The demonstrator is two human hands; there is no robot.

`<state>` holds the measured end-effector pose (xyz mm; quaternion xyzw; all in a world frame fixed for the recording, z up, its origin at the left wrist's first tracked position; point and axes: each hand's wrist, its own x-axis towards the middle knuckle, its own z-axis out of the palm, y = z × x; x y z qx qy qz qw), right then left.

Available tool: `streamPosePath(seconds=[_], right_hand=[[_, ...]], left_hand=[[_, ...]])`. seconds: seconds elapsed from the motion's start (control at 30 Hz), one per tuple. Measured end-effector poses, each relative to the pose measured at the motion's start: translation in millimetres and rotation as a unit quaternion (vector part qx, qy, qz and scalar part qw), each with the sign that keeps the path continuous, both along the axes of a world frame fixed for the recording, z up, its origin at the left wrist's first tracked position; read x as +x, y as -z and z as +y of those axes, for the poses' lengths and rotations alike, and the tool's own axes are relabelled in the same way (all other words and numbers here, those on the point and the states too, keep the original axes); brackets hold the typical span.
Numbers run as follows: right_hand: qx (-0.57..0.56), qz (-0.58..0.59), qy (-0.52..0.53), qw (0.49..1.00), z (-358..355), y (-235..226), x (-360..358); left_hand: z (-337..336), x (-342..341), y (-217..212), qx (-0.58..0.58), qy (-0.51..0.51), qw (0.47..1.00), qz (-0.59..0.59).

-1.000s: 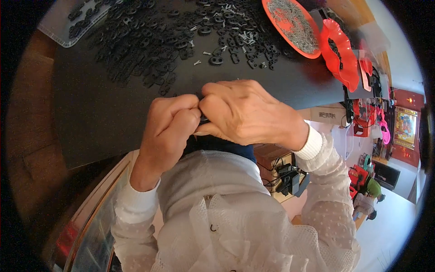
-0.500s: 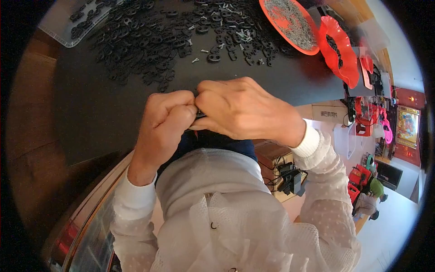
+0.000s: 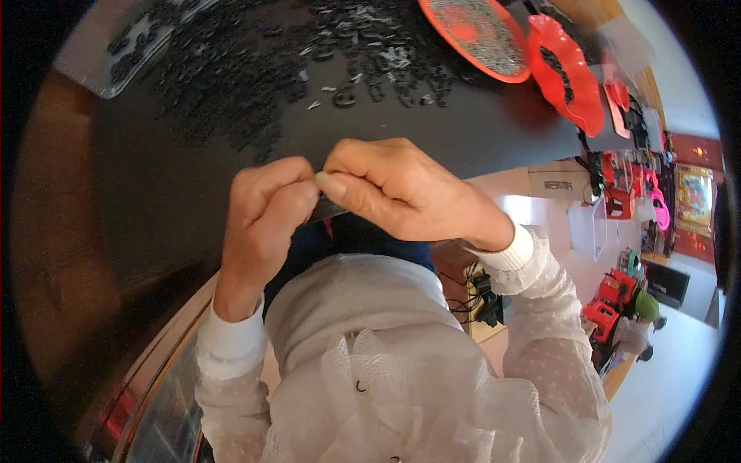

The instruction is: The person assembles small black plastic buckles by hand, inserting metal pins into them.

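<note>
Above the table's near edge (image 3: 170, 185), in front of my waist, both hands are closed and meet at the fingertips. My left hand (image 3: 266, 212) is curled tight, with a small black plastic part pinched at thumb and forefinger; the fingers hide nearly all of it. From the right, my right hand (image 3: 409, 189) presses its thumb tip against the left fingertips. Whatever it grips is too covered to make out. Beyond the hands lies a wide heap of small black plastic parts (image 3: 224, 85), some with holes. Small silvery screws (image 3: 394, 55) are scattered among them.
A red plate (image 3: 505, 76) of metal screws stands at the far right, beside a wavy-rimmed red dish (image 3: 579, 104) with black pieces. A clear plastic tray (image 3: 108, 92) sits far left. Right of the table are a carton (image 3: 567, 184), black cabled devices (image 3: 490, 301) and people farther off.
My right hand has turned, bringing its thumb up to the left fingertips. Both hands have shifted slightly left. The black part, visible between them earlier, is now almost wholly covered.
</note>
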<state>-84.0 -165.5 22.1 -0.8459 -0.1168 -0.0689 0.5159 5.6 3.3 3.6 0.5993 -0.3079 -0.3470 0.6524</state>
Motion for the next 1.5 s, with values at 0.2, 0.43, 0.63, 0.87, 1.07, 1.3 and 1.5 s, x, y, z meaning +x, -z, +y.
streamPosePath(seconds=[0.2,0.43,0.63,0.87,1.07,1.3,1.5], right_hand=[[-0.072,0.039,0.300,0.950,-73,-41,-43],[-0.233,0.043,0.499,0.834,-234,-65,-95],[-0.189,0.011,0.495,0.848,-219,-72,-84],[-0.290,0.004,0.160,0.944,-101,-50,-10],[-0.401,-0.075,0.074,0.910,-79,-23,72],[-0.407,-0.043,0.013,0.912,-61,-13,104],[-0.417,0.006,0.013,0.909,-62,-18,99]], left_hand=[[4,1,4,-0.002,-0.019,0.999,-0.034],[-1,-1,4,-0.013,-0.012,0.999,-0.042],[1,-3,6,-0.008,-0.033,0.999,-0.034],[3,-2,2,0.000,-0.025,0.998,-0.055],[2,1,-2,0.005,-0.020,0.997,-0.079],[5,3,0,0.012,-0.023,0.991,-0.131],[4,5,0,0.015,-0.007,0.990,-0.142]])
